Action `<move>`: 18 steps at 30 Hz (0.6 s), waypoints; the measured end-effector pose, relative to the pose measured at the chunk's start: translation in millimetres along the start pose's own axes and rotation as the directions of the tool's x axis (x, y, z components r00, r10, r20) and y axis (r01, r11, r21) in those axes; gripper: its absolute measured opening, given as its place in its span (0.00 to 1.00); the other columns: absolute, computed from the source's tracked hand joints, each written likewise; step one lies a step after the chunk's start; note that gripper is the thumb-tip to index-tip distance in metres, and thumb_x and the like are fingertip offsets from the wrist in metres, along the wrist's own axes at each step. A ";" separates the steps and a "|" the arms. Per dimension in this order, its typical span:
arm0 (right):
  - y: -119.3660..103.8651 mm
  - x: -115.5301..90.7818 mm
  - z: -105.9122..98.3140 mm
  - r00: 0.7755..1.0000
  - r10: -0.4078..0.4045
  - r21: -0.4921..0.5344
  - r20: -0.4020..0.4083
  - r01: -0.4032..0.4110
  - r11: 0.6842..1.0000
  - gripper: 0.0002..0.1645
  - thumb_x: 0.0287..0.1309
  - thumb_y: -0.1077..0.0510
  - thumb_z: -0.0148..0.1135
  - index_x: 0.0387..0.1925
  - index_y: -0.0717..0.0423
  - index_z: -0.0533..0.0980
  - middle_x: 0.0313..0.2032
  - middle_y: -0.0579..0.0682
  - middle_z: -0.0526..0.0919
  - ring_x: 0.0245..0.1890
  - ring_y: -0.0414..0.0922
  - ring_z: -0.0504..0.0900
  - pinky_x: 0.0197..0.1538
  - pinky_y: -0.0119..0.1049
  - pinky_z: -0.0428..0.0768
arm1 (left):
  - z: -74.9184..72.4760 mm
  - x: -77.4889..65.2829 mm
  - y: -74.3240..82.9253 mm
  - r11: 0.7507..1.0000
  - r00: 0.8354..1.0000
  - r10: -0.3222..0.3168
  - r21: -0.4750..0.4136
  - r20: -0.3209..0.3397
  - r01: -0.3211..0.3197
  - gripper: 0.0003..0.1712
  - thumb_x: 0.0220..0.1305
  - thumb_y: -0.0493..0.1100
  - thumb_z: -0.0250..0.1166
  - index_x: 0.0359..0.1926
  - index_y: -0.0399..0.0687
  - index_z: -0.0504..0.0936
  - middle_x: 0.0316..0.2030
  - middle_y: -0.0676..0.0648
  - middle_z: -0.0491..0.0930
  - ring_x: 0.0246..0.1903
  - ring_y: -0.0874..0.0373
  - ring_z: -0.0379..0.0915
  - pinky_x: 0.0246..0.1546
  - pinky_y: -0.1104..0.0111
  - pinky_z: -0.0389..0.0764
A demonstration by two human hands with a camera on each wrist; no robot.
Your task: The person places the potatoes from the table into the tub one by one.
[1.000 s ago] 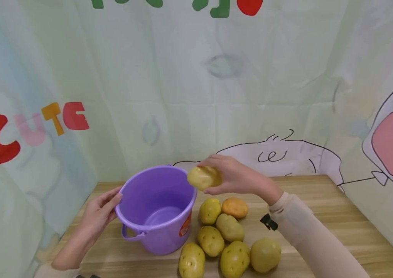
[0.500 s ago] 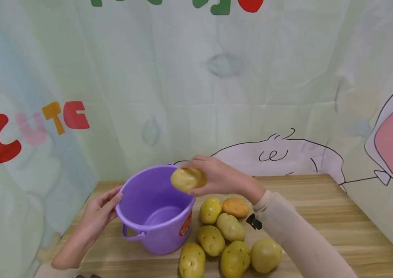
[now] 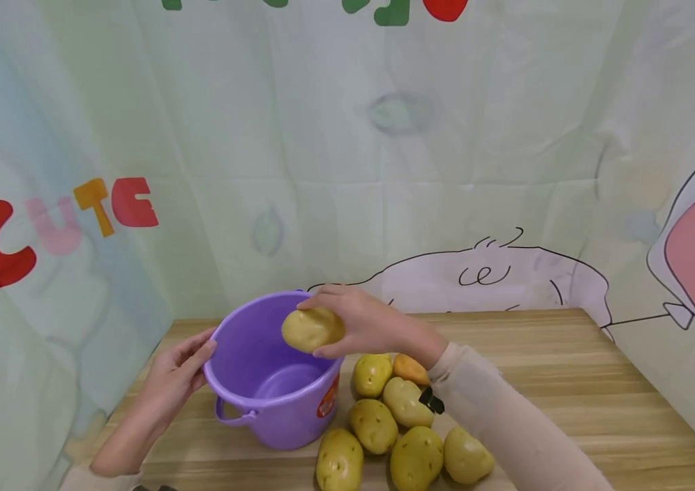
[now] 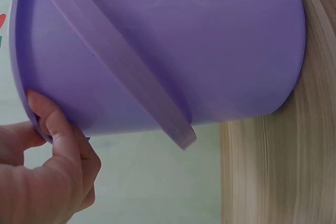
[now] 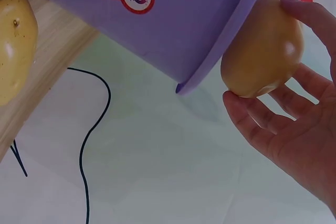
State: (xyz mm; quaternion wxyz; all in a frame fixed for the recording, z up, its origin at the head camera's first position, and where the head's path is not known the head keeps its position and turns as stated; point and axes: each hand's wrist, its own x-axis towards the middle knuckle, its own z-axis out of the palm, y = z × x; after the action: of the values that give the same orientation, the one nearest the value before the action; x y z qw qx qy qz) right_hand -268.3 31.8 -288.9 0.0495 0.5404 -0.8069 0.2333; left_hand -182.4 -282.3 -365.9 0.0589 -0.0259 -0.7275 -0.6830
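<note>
A purple bucket [image 3: 279, 402] stands on the wooden table, its inside showing no contents in the head view. My left hand [image 3: 172, 375] pinches the rim at its left side, thumb on one face and fingers on the other, as the left wrist view shows close up. The bucket's handle [image 4: 121, 61] hangs down along the outer wall. My right hand [image 3: 362, 322] grips a pale yellow potato [image 3: 310, 330] between thumb and fingers, over the right part of the bucket's mouth. In the right wrist view this potato [image 5: 265, 48] overlaps the rim.
Several yellow potatoes [image 3: 374, 426] lie on the table [image 3: 543, 368] to the right of the bucket. Behind them is an orange one [image 3: 410, 369], partly covered by the right sleeve [image 3: 507, 416]. A printed curtain [image 3: 335, 150] encloses the back and sides.
My right hand has moved left and slightly down with the potato, from beside the bucket's right rim to over its mouth. My left hand and the bucket have stayed put.
</note>
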 end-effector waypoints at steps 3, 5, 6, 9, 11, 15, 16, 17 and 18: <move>-1.2 2.3 3.8 1.000 -0.023 -0.007 -0.006 0.023 1.000 0.37 0.52 0.50 0.76 0.62 0.57 0.75 0.55 0.50 0.77 0.53 0.42 0.75 0.57 0.31 0.76 | -0.3 -0.8 -0.1 1.000 1.000 0.006 -0.001 0.000 -0.006 0.34 0.78 0.42 0.52 0.71 0.20 0.54 0.48 0.53 0.78 0.46 0.67 0.79 0.49 0.73 0.82; -1.6 3.6 5.6 0.999 -0.033 -0.015 -0.005 0.033 0.999 0.37 0.52 0.50 0.77 0.62 0.57 0.75 0.55 0.50 0.77 0.54 0.43 0.75 0.58 0.31 0.76 | -0.2 -0.7 -0.2 1.000 1.000 0.007 -0.004 -0.002 -0.007 0.33 0.78 0.42 0.52 0.71 0.20 0.54 0.48 0.53 0.78 0.46 0.67 0.79 0.49 0.73 0.82; -1.8 4.3 6.3 0.999 -0.037 -0.018 -0.004 0.037 0.999 0.37 0.52 0.50 0.77 0.62 0.57 0.75 0.55 0.50 0.77 0.54 0.43 0.74 0.59 0.31 0.75 | -0.1 -0.6 0.0 1.000 1.000 0.004 -0.010 -0.006 -0.004 0.33 0.78 0.41 0.52 0.71 0.20 0.54 0.48 0.53 0.78 0.46 0.67 0.79 0.48 0.74 0.82; -2.1 6.1 8.2 0.999 -0.045 -0.031 0.001 0.045 0.998 0.37 0.52 0.49 0.77 0.62 0.58 0.75 0.55 0.51 0.77 0.56 0.44 0.74 0.62 0.31 0.74 | -0.1 -0.2 -0.2 1.000 1.000 -0.003 -0.017 -0.016 0.002 0.33 0.78 0.40 0.52 0.71 0.20 0.53 0.46 0.54 0.79 0.44 0.66 0.79 0.46 0.75 0.83; -2.1 6.7 9.3 0.999 -0.048 -0.037 0.002 0.048 0.998 0.37 0.52 0.49 0.76 0.62 0.58 0.75 0.55 0.51 0.77 0.56 0.44 0.73 0.62 0.31 0.74 | 0.1 -0.2 0.0 1.000 1.000 -0.006 -0.025 -0.021 0.006 0.33 0.78 0.40 0.52 0.71 0.20 0.53 0.45 0.54 0.79 0.43 0.66 0.79 0.44 0.75 0.84; -2.1 6.4 10.5 0.999 -0.053 -0.036 0.006 0.053 0.998 0.37 0.52 0.48 0.76 0.61 0.58 0.75 0.55 0.51 0.77 0.54 0.43 0.74 0.58 0.30 0.76 | 0.8 -0.3 0.4 1.000 1.000 -0.008 -0.026 -0.023 0.007 0.33 0.78 0.40 0.52 0.71 0.20 0.53 0.44 0.54 0.79 0.43 0.66 0.79 0.45 0.76 0.83; -2.1 6.1 10.6 0.999 -0.053 -0.034 0.008 0.053 0.998 0.37 0.51 0.48 0.76 0.61 0.58 0.75 0.54 0.51 0.77 0.53 0.43 0.74 0.57 0.30 0.76 | 1.2 -0.5 0.7 1.000 1.000 -0.010 -0.026 -0.025 0.009 0.33 0.78 0.40 0.52 0.71 0.20 0.54 0.44 0.54 0.79 0.43 0.66 0.79 0.45 0.76 0.83; -2.0 5.9 10.7 0.999 -0.051 -0.031 0.010 0.052 0.998 0.37 0.51 0.48 0.76 0.61 0.58 0.75 0.54 0.51 0.77 0.53 0.43 0.75 0.56 0.30 0.76 | 1.5 -0.5 1.0 1.000 1.000 -0.013 -0.025 -0.028 0.012 0.33 0.78 0.40 0.53 0.71 0.20 0.54 0.44 0.55 0.79 0.43 0.66 0.79 0.44 0.76 0.83; -1.9 5.8 10.7 0.999 -0.050 -0.028 0.011 0.051 0.998 0.37 0.51 0.49 0.76 0.61 0.59 0.75 0.54 0.51 0.78 0.53 0.43 0.75 0.56 0.29 0.77 | 1.8 -0.5 1.2 1.000 0.999 -0.015 -0.022 -0.031 0.015 0.33 0.78 0.41 0.53 0.71 0.20 0.54 0.44 0.55 0.79 0.42 0.67 0.79 0.44 0.76 0.84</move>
State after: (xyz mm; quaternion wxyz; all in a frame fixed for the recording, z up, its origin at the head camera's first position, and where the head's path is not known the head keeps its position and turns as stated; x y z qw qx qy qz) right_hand -267.2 21.7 -295.9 0.0591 0.5611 -0.7964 0.2177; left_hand -181.9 -280.4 -364.8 0.0648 -0.0104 -0.7192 -0.6917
